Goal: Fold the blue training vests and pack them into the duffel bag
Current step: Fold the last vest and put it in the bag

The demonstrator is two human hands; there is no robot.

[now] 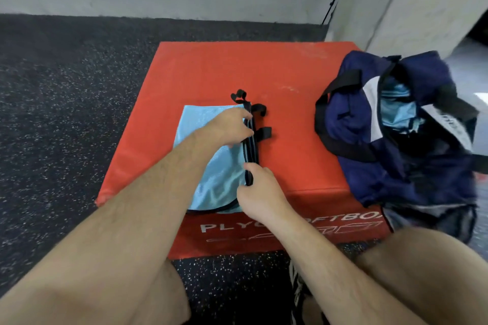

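Note:
A light blue mesh training vest (221,182) with black trim lies folded on the red plyo box (211,71). Its black-edged side and short black straps point right. My left hand (229,126) rests on the vest's upper right part, fingers at the black trim. My right hand (260,194) pinches the lower end of that black edge. To the right, the navy duffel bag (369,126) stands open on the box corner, with folded blue vests (398,111) visible inside.
The box stands on dark speckled rubber flooring (66,87). A grey wall with a metal rail runs along the back, and a concrete pillar (412,2) rises behind the bag. My bare knees show at the bottom of the view.

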